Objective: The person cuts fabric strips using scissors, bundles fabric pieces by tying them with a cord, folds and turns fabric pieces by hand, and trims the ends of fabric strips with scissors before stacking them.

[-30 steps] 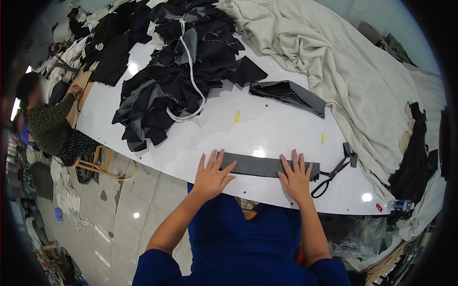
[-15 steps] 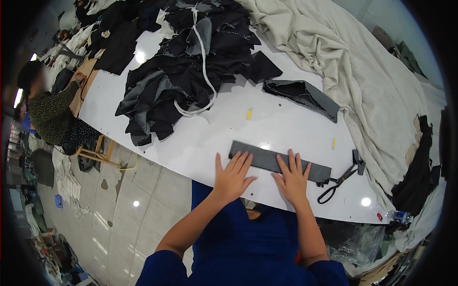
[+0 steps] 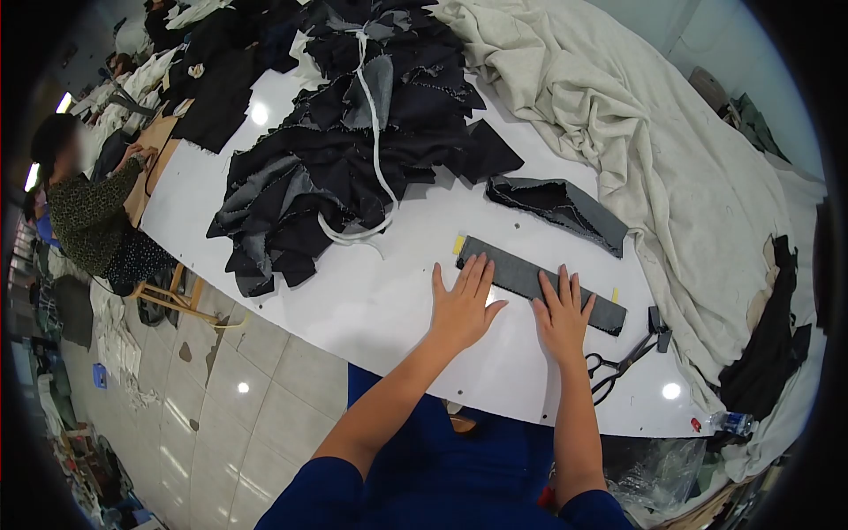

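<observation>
A long, narrow dark grey strip of fabric (image 3: 521, 274) lies flat and slanted on the white tabletop (image 3: 371, 309). On its left part rests my left hand (image 3: 464, 305), open, fingers stretched over the strip and thumb apart. My right hand (image 3: 562, 314) lies open on the strip's right part, fingertips near its far edge. One yellow piece (image 3: 458, 245) shows at the strip's left end, and another yellow piece (image 3: 616, 294) at its far edge on the right. Black scissors (image 3: 623, 360) lie just right of my right hand, their blade tips at a small dark scrap (image 3: 659, 329).
A bundle of black fabric pieces (image 3: 336, 150) tied with white cord lies at the back left. Behind the strip is a folded dark grey piece (image 3: 565, 212). Cream cloth (image 3: 689, 194) covers the right side. A person (image 3: 88, 212) works at the far left.
Both hands have slid the fabric strip away from me and slightly right. It now lies up against the two yellow pieces, farther from the scissors. The view has shifted slightly.
</observation>
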The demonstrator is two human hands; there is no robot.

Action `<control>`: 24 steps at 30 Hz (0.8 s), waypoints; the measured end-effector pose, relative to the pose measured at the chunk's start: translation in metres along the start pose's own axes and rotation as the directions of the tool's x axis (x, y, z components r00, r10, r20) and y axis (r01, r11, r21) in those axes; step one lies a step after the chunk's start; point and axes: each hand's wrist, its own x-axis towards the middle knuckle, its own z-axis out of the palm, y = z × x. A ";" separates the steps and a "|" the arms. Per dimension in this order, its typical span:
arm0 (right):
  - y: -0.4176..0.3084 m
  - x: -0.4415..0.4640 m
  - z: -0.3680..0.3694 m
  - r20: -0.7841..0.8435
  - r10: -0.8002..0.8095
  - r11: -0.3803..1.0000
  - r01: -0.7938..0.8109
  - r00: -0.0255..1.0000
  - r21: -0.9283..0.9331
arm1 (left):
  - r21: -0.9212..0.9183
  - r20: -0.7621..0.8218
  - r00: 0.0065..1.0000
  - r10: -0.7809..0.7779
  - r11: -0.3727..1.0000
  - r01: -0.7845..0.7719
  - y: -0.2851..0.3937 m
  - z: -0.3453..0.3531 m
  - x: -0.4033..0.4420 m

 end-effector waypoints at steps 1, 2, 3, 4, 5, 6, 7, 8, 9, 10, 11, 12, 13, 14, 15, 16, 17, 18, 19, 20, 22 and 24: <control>-0.001 0.000 -0.002 0.026 0.014 1.000 -0.013 1.000 -0.012 | 0.000 -0.002 1.000 -0.010 1.000 0.010 0.001 0.001 0.000; -0.002 0.001 -0.003 0.024 0.018 1.000 -0.018 1.000 -0.009 | 0.001 -0.009 1.000 -0.007 1.000 0.008 0.001 0.001 0.000; -0.002 0.001 -0.002 0.014 0.015 1.000 -0.015 1.000 -0.010 | 0.016 -0.013 1.000 -0.015 1.000 0.015 0.000 0.001 0.001; -0.001 0.001 0.000 -0.006 0.000 1.000 0.000 1.000 0.019 | 0.031 -0.018 1.000 -0.021 0.999 0.022 0.000 0.001 0.003; 0.001 0.001 0.002 -0.026 -0.012 0.999 0.013 1.000 0.047 | 0.031 -0.025 1.000 -0.016 0.999 0.017 0.001 0.002 0.003; 0.002 0.002 0.003 -0.030 -0.018 0.999 0.020 0.999 0.044 | -0.029 0.009 0.998 -0.068 0.997 0.068 0.002 0.003 0.004; 0.002 0.003 0.002 -0.037 -0.015 0.999 0.017 0.999 0.041 | -0.088 0.048 0.992 -0.117 0.989 0.121 0.004 0.005 0.004; 0.002 0.006 0.000 -0.020 -0.022 0.999 0.023 1.000 0.041 | -0.090 0.041 0.993 -0.111 0.989 0.114 0.005 0.005 0.004; 0.002 0.009 0.000 -0.004 -0.030 0.999 0.031 1.000 0.041 | -0.044 0.011 0.994 -0.113 0.993 0.113 0.005 0.005 0.004; 0.003 0.013 0.002 -0.024 -0.053 0.998 0.054 0.998 0.027 | 0.004 -0.018 0.993 -0.115 0.993 0.115 0.005 0.006 0.005; 0.004 0.015 0.002 -0.033 -0.053 0.998 0.053 0.998 0.028 | 0.006 -0.025 0.994 -0.110 0.994 0.110 0.005 0.007 0.006; 0.003 0.016 0.003 -0.045 -0.058 0.998 0.060 0.997 0.033 | 0.042 -0.055 0.994 -0.099 0.994 0.102 0.005 0.007 0.006; 0.003 0.016 0.004 -0.055 -0.064 0.997 0.066 0.996 0.039 | 0.078 -0.085 0.992 -0.088 0.992 0.095 0.004 0.007 0.007; 0.003 0.016 0.005 -0.060 -0.063 0.997 0.065 0.996 0.041 | 0.080 -0.088 0.993 -0.085 0.993 0.092 0.002 0.007 0.009; 0.003 0.014 0.007 -0.082 -0.071 0.997 0.073 0.994 0.028 | 0.066 -0.085 0.993 -0.077 0.994 0.083 -0.001 0.007 0.011; 0.003 0.013 0.008 -0.104 -0.080 0.996 0.082 0.991 0.015 | 0.053 -0.083 0.994 -0.071 0.996 0.075 -0.002 0.008 0.012; 0.003 0.012 0.008 -0.104 -0.082 0.996 0.084 0.991 0.017 | 0.055 -0.083 0.994 -0.071 0.996 0.076 -0.002 0.008 0.011; 0.002 0.012 0.007 -0.111 -0.081 0.996 0.084 0.991 0.024 | 0.047 -0.078 0.995 -0.070 0.996 0.074 -0.002 0.009 0.012; 0.002 0.013 0.007 -0.118 -0.079 0.996 0.083 0.990 0.030 | 0.038 -0.073 0.995 -0.067 0.997 0.070 -0.002 0.010 0.012; 0.002 0.013 0.007 -0.124 -0.078 0.996 0.082 0.989 0.032 | 0.041 -0.076 0.995 -0.063 0.997 0.066 -0.002 0.011 0.012; 0.001 0.012 0.005 -0.120 -0.063 0.997 0.068 0.991 0.040 | 0.118 -0.091 0.995 -0.039 0.992 0.050 0.000 0.011 0.011; 0.000 0.010 0.002 -0.099 -0.045 0.998 0.050 0.994 0.050 | 0.122 -0.086 0.996 -0.024 0.992 0.034 -0.001 0.010 0.011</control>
